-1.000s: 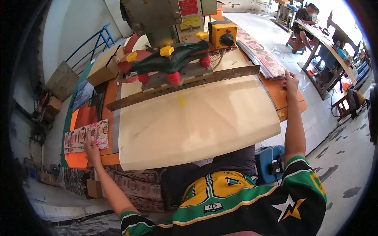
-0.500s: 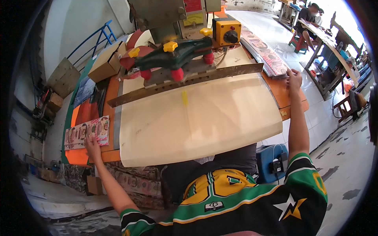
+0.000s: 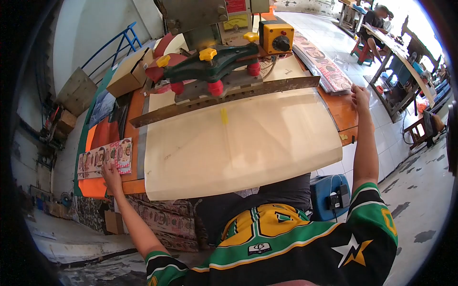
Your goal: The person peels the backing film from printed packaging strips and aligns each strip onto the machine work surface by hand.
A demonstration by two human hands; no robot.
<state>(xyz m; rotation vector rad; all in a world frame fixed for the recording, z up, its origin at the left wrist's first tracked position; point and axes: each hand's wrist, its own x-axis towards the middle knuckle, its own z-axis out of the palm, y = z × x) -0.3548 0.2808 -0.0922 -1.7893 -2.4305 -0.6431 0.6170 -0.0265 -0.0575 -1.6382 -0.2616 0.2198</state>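
Observation:
Fingers outstretched, my left hand (image 3: 111,177) lies on a small stack of pink-and-brown printed sheets (image 3: 90,164) at the table's left edge. At the far right, my right hand (image 3: 361,98) has its bent fingers pinched at the near corner of a longer stack of glossy printed sheets (image 3: 320,66). Between my hands a large cream sheet (image 3: 243,152) covers the work surface, marked with a short yellow strip (image 3: 224,116). A long metal bar (image 3: 229,101) crosses above its far side, under a dark green press frame (image 3: 210,64) with yellow knobs and red feet.
A yellow control box (image 3: 277,38) with a black knob is mounted on the machine. An open cardboard box (image 3: 128,74) stands at the back left. A blue container (image 3: 329,194) sits by my right leg. Another person (image 3: 374,21) sits at a far table.
My right hand has shifted slightly down and right at the corner of the right stack, and its forearm has swung outward. My left hand remains on the left stack.

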